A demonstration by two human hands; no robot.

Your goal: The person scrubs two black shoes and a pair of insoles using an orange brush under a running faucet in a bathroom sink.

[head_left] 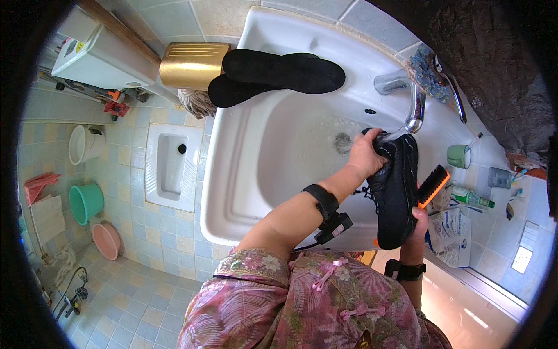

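Observation:
A black lace-up shoe (pixel 392 192) is tilted over the right side of the white sink (pixel 224 192), its upper end close below the running faucet (pixel 413 122). My left hand (pixel 366 154) is closed on that upper end, where water falls. At the lower end my right hand (pixel 419 225) is closed around an orange scrub brush (pixel 433 187) with black bristles. Its handle passes behind the shoe, and most of my right fingers are hidden there. Two black insoles (pixel 285 72) lie overlapped on the sink's far left rim.
Right of the sink are a green cup (pixel 458 156), a green-labelled bottle (pixel 472 198) and a white printed bag (pixel 450 235). A squat toilet (pixel 173 166) is set in the tiled floor to the left. A green basin (pixel 86 203) and a pink basin (pixel 106 241) are farther left.

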